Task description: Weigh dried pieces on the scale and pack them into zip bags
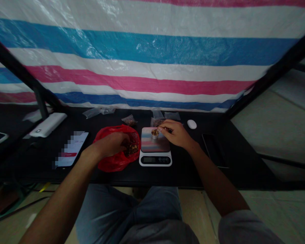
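My left hand (pixel 114 143) reaches into an open red plastic bag (pixel 114 164), its fingers bent down at the small brown and yellowish dried pieces (pixel 132 149) inside. The fingertips are partly hidden, so what they pinch cannot be made out. To the right of the bag stands a white kitchen scale (pixel 156 162) with a shiny metal plate. On that plate sits a small cup (pixel 155 136) filled with similar pieces. My right hand (pixel 174 132) comes in from the right, its thumb and finger closed at the cup's rim.
Small clear bags (pixel 172 116) lie along the back of the black table (pixel 185 173), one with brown pieces (pixel 129 120). A white oval object (pixel 191 124) and a dark tray-like item (pixel 215 150) are at right. A lit phone (pixel 75 149) and a white device (pixel 48 124) lie left.
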The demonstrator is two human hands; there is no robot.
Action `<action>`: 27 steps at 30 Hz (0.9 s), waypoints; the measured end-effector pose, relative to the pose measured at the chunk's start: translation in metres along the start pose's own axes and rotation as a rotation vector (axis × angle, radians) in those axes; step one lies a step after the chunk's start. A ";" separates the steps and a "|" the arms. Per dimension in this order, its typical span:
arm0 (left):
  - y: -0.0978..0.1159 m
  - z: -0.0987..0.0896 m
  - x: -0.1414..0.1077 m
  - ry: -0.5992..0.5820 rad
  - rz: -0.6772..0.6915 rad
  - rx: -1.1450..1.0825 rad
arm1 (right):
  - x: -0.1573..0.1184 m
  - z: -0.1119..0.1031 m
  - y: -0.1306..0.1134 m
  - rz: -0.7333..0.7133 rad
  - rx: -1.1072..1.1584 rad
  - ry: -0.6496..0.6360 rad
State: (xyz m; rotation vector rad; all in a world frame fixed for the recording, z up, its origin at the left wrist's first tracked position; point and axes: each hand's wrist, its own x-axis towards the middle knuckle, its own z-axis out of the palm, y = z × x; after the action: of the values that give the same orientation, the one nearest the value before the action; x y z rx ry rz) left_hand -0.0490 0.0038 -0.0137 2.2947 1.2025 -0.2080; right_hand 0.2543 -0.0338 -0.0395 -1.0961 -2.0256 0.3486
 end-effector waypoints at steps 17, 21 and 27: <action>0.031 0.005 -0.001 -0.020 0.150 0.120 | -0.001 -0.002 -0.001 0.004 -0.086 -0.070; 0.031 0.005 -0.001 -0.026 0.128 0.137 | -0.001 -0.001 -0.001 0.012 -0.081 -0.081; 0.020 0.008 0.000 0.027 0.140 0.093 | -0.002 0.001 0.002 0.029 -0.094 -0.055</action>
State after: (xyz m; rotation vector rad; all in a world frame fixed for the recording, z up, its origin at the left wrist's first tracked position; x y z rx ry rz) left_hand -0.0317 -0.0099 -0.0129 2.4585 1.0606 -0.1859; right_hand 0.2555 -0.0346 -0.0421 -1.1857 -2.0951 0.3040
